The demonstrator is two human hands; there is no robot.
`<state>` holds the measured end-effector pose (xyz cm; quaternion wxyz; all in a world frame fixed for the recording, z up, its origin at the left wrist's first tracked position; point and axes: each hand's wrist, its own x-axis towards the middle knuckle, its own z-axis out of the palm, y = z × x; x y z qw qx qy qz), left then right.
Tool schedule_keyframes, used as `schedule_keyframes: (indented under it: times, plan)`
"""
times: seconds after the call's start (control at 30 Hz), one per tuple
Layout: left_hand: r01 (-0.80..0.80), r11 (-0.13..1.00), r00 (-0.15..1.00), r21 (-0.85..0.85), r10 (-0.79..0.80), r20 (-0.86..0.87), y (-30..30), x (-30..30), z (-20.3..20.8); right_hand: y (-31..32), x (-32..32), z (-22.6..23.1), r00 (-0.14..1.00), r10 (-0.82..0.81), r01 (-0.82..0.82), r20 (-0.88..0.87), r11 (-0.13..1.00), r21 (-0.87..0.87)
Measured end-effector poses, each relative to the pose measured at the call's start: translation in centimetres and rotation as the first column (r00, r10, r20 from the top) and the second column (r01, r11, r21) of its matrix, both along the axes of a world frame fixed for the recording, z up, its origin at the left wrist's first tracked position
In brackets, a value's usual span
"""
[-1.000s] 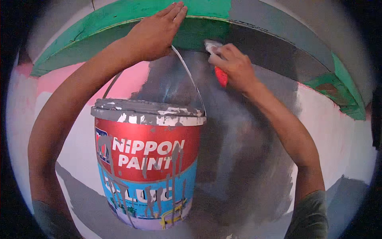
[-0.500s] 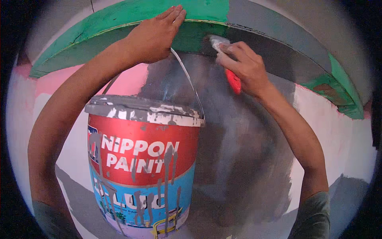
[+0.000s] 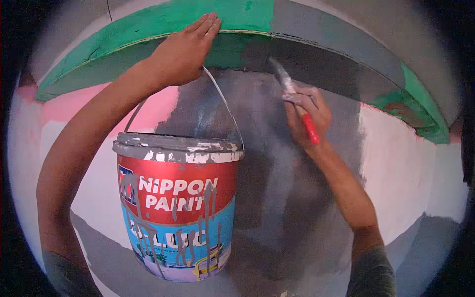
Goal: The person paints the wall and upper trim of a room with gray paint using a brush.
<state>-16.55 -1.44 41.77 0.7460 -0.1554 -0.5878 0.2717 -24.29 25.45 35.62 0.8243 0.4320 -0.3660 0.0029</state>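
Note:
A paint bucket (image 3: 185, 190) with a red and blue label, grey drips and a grey-smeared rim hangs from my left hand (image 3: 185, 54) by its thin wire handle (image 3: 222, 93). The fingers of that hand lie against the front edge of a curved ledge (image 3: 237, 17), which is part green, part grey. My right hand (image 3: 309, 111) grips a paintbrush (image 3: 309, 126) with a red handle end, its grey-coated bristles pointing up and left. The bristle tip is at the grey-painted underside of the ledge (image 3: 316, 59). What is inside the bucket is hidden from here.
Behind the bucket the wall (image 3: 292, 198) is coated in uneven dark grey, with pink and white areas (image 3: 391, 153) on either side. Farther right, green patches (image 3: 430, 114) show on the ledge's lower end. A grey ceiling (image 3: 396, 29) lies above.
My right hand has come down and slightly right along the ledge, and the brush shows more of its length. The bucket has swung a little and appears smaller. My left hand keeps its place at the ledge.

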Motion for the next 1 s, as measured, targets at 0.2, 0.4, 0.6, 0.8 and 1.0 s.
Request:
schedule_keyframes:
  times: [0.2, 0.4, 0.6, 0.8, 1.0]
  plan:
    - [0.005, 1.0, 1.0, 0.002, -0.005, -0.016, 0.1, -0.1, 0.1, -1.5, 0.0, 0.0, 0.893, 0.404, -0.399, -0.2, 0.915, 0.062]
    - [-0.034, 0.999, 0.998, 0.04, 0.032, 0.053, 0.4, 0.5, 0.1, -2.5, -3.9, 1.5, 0.921, 0.383, -0.388, -0.075, 0.919, -0.068]
    - [-0.047, 0.999, 0.999, -0.001, 0.047, 0.012, 0.3, 0.2, 0.2, -1.9, -4.7, 0.9, 0.89, 0.435, -0.442, -0.138, 0.897, -0.025]
    - [-0.054, 0.999, 0.998, 0.007, 0.054, -0.017, 0.5, 0.7, -0.1, -3.3, -4.1, 2.4, 0.92, 0.37, -0.372, -0.131, 0.928, 0.017]
    - [-0.017, 1.0, 1.0, -0.008, 0.017, -0.016, 0.1, -0.1, 0.1, -2.6, -5.3, 0.4, 0.932, 0.356, -0.348, 0.061, 0.93, -0.115]
